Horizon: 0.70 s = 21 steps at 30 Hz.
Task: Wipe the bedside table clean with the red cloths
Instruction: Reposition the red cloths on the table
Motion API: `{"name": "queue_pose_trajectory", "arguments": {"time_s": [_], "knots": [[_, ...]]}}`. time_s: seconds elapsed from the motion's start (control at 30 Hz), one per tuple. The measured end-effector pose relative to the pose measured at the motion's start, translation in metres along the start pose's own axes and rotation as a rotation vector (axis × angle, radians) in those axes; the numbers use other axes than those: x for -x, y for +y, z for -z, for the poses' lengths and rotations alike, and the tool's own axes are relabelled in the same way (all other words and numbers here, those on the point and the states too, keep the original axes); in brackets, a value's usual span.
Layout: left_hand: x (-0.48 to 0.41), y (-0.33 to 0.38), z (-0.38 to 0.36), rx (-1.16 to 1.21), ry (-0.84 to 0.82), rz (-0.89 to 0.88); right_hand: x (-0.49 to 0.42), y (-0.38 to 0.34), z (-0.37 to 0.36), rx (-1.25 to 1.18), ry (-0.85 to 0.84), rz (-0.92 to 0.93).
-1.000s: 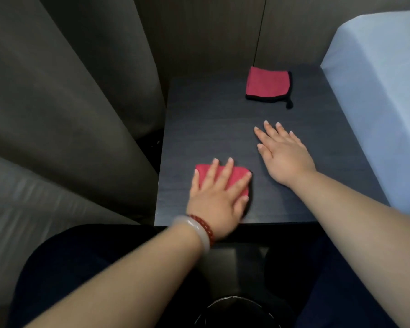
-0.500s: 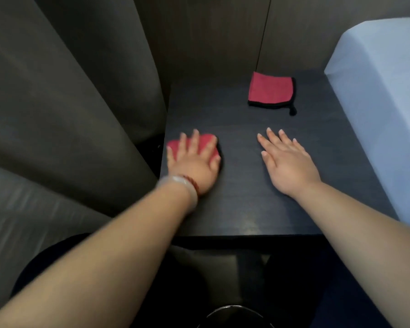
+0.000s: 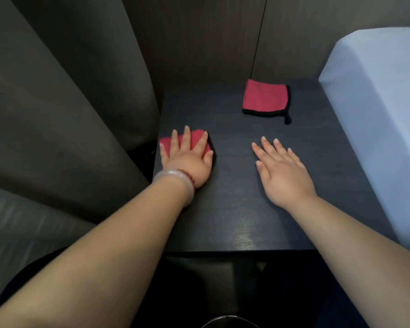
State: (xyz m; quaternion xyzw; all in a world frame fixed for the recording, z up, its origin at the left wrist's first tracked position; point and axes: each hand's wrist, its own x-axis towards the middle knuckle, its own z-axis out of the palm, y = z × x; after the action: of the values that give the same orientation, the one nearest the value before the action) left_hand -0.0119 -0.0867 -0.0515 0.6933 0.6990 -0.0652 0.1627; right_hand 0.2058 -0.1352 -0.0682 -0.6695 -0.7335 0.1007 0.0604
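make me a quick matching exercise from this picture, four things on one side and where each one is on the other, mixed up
Things:
1. left hand
2. right hand
3. folded cloth
4. bed

Places:
A. along the right side of the table
B. flat on bare tabletop, nothing under it
C. far side of the tabletop, untouched
D. pressed on a red cloth at the tabletop's left edge

Pairs: 1-D, 2-B, 3-C, 4-A

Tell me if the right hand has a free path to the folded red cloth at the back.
Probably yes: the right hand lies flat and empty, with only bare table before the folded red cloth.
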Motion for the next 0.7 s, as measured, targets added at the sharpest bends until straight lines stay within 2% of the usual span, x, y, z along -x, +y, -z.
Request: {"name": "queue_pose_trajectory", "arguments": {"time_s": [0.07,0.2,0.27,0.4,0.5,0.57,0.63,0.7], "knots": [[0.000,0.016,-0.001,-0.004,-0.026,0.030,-0.001,0.001,0.001,-0.002,0.000,-0.001],[0.112,0.028,-0.046,-0.026,0.147,-0.315,0.000,0.001,0.001,0.000,0.000,-0.008],[0.144,0.019,-0.054,-0.033,0.155,-0.375,0.000,0.000,0.000,0.001,-0.001,-0.010],[0.057,0.014,-0.024,-0.053,0.083,-0.235,-0.002,-0.001,-0.001,0.006,0.007,-0.013],[-0.020,0.024,0.008,-0.020,-0.059,-0.068,-0.002,-0.001,0.001,0.009,-0.005,-0.011],[-0.034,0.029,0.014,-0.051,-0.104,-0.025,-0.001,-0.001,0.001,0.004,-0.001,-0.008],[-0.017,0.028,0.008,-0.056,-0.019,-0.053,-0.001,-0.001,0.002,-0.006,0.001,-0.008],[0.017,0.017,-0.010,-0.013,0.147,-0.090,-0.001,-0.001,0.001,0.000,0.000,-0.010]]}}
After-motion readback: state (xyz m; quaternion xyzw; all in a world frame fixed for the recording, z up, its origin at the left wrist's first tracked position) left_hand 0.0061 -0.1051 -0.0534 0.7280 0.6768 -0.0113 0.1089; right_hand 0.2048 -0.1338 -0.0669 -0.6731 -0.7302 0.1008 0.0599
